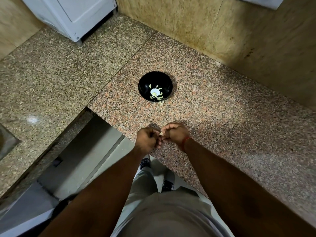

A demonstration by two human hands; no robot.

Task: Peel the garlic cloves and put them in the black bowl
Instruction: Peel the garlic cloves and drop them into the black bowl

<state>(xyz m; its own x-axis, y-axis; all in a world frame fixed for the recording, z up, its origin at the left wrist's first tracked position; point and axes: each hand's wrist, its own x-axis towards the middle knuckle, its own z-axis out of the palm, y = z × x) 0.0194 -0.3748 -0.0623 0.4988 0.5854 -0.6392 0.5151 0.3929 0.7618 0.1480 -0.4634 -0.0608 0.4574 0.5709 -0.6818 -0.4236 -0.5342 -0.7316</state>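
Note:
A black bowl [147, 79] stands on the granite counter, with several pale peeled garlic cloves [156, 95] on its bottom. Nearer to me, above the counter's front edge, my left hand [147, 140] and my right hand [174, 133] meet with curled fingers. Between their fingertips they pinch one small pale garlic clove [161, 133]. Most of that clove is hidden by the fingers.
A scrap of garlic or skin [160, 103] lies on the counter against the bowl's near side. The speckled granite counter [222, 117] meets a tiled wall [222, 31] behind. A white appliance [73, 16] stands at the back left. A sink edge [6, 142] shows far left.

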